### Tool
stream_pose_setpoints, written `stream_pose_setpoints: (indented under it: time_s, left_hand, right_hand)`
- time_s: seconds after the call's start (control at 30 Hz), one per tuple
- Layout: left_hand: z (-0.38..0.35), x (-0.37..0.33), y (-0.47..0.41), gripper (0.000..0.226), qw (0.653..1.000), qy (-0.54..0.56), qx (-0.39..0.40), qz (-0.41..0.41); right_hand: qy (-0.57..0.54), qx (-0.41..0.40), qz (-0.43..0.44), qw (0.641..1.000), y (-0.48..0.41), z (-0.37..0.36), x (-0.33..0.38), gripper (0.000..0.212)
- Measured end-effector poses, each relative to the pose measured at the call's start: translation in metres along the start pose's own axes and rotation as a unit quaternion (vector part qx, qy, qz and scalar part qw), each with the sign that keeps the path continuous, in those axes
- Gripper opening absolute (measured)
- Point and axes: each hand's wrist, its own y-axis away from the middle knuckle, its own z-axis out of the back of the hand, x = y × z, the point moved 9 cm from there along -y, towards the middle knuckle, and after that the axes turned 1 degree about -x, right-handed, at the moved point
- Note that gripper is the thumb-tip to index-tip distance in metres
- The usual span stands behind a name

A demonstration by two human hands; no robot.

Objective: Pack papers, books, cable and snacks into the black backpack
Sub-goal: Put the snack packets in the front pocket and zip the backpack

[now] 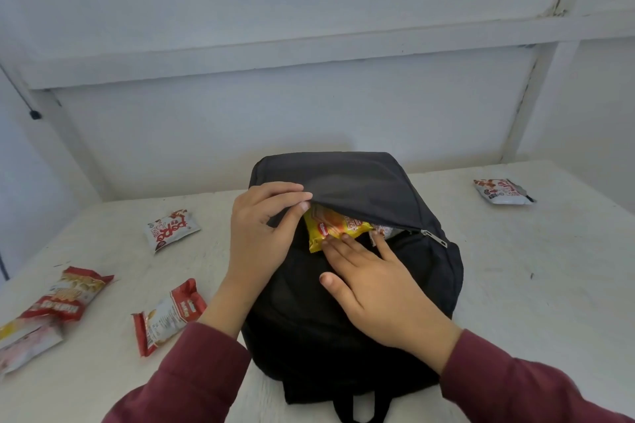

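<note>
Black fabric backpack lies flat on the white table, front pocket unzipped, metal zip pull parked at the right end of the opening.

Left hand: thumb and fingers pinch the edge of the pocket flap and hold it lifted. That's the only thing it grips.

Right hand: fingers straight and spread, flat on the bag front, fingertips pressing the near edge of the yellow foil snack packet. No grip, just a push contact.

Key geometry: the yellow packet sits half in the pocket mouth, directly beyond the right fingertips, away from the person. Its long axis runs along the zip line, left to right. The right hand is the nearer one and is already lined up. The push should go straight forward under the flap, across the packet's short side.

A white-and-red packet is tucked in just right of it.

Loose on the table:
- red-and-white snack pouch, left
- red peanut bag, left
- red-and-white wrapper, left
- white-and-red sachet, far right, well apart

Papers, books and cable are not in view, so I can't tell if they're packed.

Risk: the packet's left corner may snag on the flap edge near the left thumb.
</note>
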Motion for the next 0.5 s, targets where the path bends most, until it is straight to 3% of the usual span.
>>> stream_pose_setpoints:
  time_s: [0.13, 0.23, 0.4, 0.5]
  left_hand:
    - [-0.002, 0.002, -0.002, 0.015, 1.000, -0.005, 0.013, 0.009]
    - [-0.011, 0.006, -0.001, 0.016, 0.998, 0.004, 0.061, 0.035]
    - [-0.046, 0.006, 0.000, 0.023, 0.968, 0.014, 0.243, 0.057]
    - [-0.076, -0.009, -0.003, 0.027, 0.945, 0.034, 0.318, 0.062]
  right_hand:
    - [-0.015, 0.010, -0.012, 1.000, -0.015, -0.005, -0.003, 0.084]
    - [-0.030, 0.018, 0.003, 0.999, -0.004, -0.004, -0.001, 0.076]
    - [-0.079, 0.025, 0.014, 0.996, 0.037, 0.011, -0.004, 0.074]
    - [-0.120, -0.035, -0.002, 0.992, 0.060, 0.028, -0.025, 0.064]
